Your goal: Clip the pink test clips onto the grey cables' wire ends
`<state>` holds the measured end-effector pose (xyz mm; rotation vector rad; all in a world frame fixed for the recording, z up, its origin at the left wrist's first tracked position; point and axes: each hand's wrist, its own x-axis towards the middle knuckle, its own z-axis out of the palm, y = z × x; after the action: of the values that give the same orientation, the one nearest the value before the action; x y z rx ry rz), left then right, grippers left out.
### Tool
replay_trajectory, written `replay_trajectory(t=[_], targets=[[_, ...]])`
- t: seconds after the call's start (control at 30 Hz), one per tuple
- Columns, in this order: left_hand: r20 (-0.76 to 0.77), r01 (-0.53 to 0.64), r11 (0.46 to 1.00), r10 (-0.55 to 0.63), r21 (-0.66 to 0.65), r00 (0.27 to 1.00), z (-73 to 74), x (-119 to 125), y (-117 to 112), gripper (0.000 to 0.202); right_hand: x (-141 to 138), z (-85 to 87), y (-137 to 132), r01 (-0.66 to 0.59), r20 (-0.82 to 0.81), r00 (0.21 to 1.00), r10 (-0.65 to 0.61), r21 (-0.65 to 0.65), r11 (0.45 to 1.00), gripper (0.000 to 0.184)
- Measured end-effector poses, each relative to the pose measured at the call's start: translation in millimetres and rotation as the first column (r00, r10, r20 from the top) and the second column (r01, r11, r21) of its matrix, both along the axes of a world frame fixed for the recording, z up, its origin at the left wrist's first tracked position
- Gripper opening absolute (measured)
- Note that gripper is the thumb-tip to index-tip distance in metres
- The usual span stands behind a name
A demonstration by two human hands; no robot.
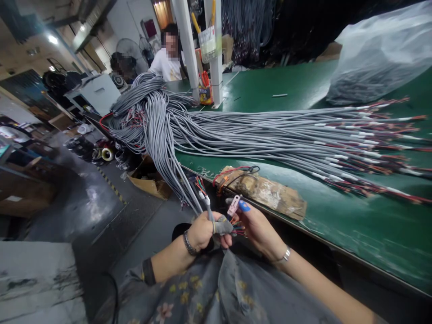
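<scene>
Cables [236, 130], dozens; left hand [202, 230] holding at least one.

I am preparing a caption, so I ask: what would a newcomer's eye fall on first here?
First, the huge pile of grey cables, stretched along the green table. Next, below it, near the table's edge, the left hand grips a cable and the right hand holds a small pink piece.

Multicore cables [270, 135] stretch across a workbench [354, 234], a plastic bag [378, 54] behind them at right (a board [270, 195] lies at the near edge).
</scene>
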<state>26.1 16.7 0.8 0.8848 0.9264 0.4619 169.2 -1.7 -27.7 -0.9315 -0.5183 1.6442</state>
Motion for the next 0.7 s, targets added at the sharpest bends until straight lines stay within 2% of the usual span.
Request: replay_trajectory(t=[0.07, 0.2, 0.23, 0.3, 0.4, 0.5, 0.7], targets=[[-0.008, 0.022, 1.0, -0.022, -0.007, 1.0, -0.7, -0.8, 1.6, 0.049, -0.3, -2.9, -0.8, 0.051, 0.033, 0.998, -0.052, 0.026, 0.998, 0.042], [-0.026, 0.032, 0.999, -0.033, -0.028, 0.999, -1.2, -2.5, 3.3, 0.05, -0.2, -11.5, -1.3, 0.241, 0.184, 0.948, -0.258, 0.111, 0.964, 0.044], [-0.028, 0.033, 0.999, -0.034, -0.033, 0.999, -1.1, -2.7, 3.4, 0.05, -0.4, -12.9, -0.9, 0.249, 0.193, 0.944, -0.268, 0.116, 0.961, 0.045], [-0.027, 0.04, 0.998, -0.041, -0.038, 0.999, -1.2, -2.7, 3.5, 0.049, -1.3, -13.6, 0.4, 0.183, 0.127, 0.973, -0.193, 0.088, 0.979, 0.047], [-0.021, 0.04, 0.998, -0.041, -0.041, 0.999, -2.1, -1.6, 3.7, 0.046, -3.2, -10.8, 3.0, 0.04, -0.088, 0.995, -0.039, 0.017, 0.999, 0.05], [-0.023, 0.043, 0.998, -0.044, -0.046, 0.999, -3.3, 0.1, 4.5, 0.044, -4.3, -8.9, 5.4, 0.035, -0.2, 0.979, -0.038, -0.018, 0.999, 0.048], [-0.052, 0.049, 0.998, -0.051, -0.03, 0.997, -2.2, 2.4, 5.6, 0.045, -4.0, -10.4, 6.0, 0.018, -0.254, 0.967, -0.023, -0.023, 1.0, 0.041]])
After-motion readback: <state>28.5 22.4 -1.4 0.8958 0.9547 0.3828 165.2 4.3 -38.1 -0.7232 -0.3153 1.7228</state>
